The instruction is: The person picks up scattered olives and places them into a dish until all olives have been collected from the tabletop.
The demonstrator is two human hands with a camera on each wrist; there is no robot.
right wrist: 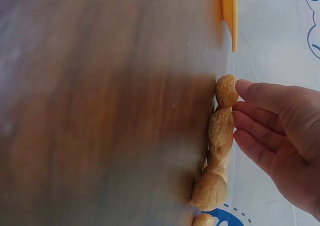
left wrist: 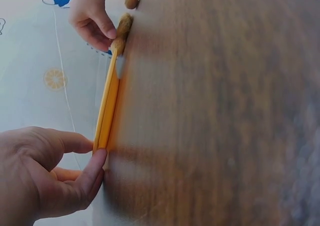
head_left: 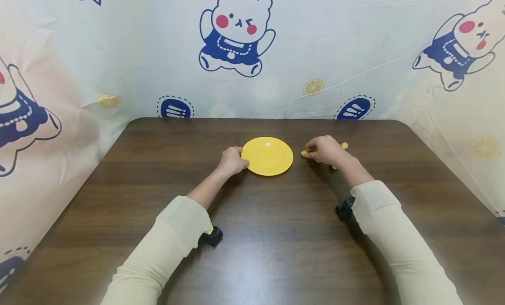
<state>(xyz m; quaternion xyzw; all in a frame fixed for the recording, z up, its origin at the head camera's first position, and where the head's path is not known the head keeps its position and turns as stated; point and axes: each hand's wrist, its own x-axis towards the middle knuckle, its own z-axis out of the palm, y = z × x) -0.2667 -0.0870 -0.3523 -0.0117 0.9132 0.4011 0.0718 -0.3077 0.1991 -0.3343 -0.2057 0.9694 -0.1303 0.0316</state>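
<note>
At the left rim of a yellow plate (head_left: 267,156), my left hand (head_left: 232,161) pinches the edge between thumb and fingers. The left wrist view shows the plate edge-on, with the left thumb on its near face. To the right of the plate, my right hand (head_left: 325,150) pinches a tan, lumpy peanut (head_left: 305,154) with thumb and fingertips close around it. Another peanut (head_left: 345,145) lies beyond this hand, and a further one (head_left: 334,167) peeks out under the wrist. In the right wrist view, several peanuts (right wrist: 210,191) line up beside the fingers.
The dark wooden table (head_left: 252,217) reaches back to a pale curtain (head_left: 158,42) printed with cartoon bears and orange slices, which also hangs along both sides. A black wrist camera (head_left: 212,236) hangs at the left cuff, another (head_left: 345,207) at the right.
</note>
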